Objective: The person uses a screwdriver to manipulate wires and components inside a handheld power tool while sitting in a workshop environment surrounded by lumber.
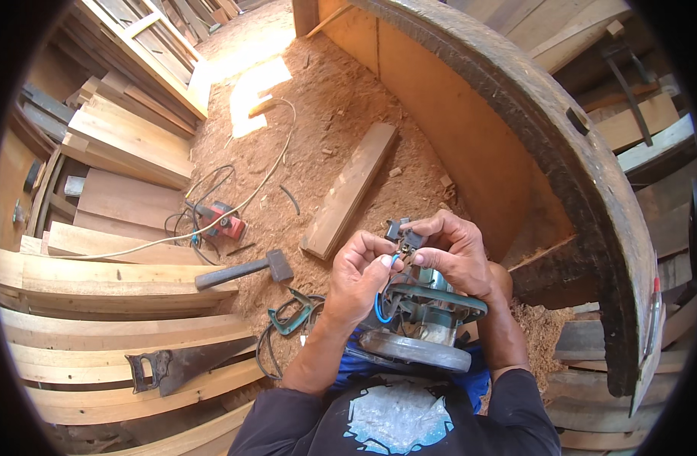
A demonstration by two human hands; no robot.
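Note:
In front of my chest, my right hand grips a small black electrical switch between thumb and fingers. My left hand is closed in a pinch on a blue wire, holding its end close against the switch. The wire bends down toward a partly opened green and grey power tool, which rests on my lap beneath both hands. A loose green handle piece lies to the left of the tool, with black cable looped around it. Fingers partly cover the switch and wire end.
A hammer and a handsaw lie on stacked boards at left. Beyond them are a red power tool with cords and a loose plank on sawdust. A large curved wooden piece stands close at right.

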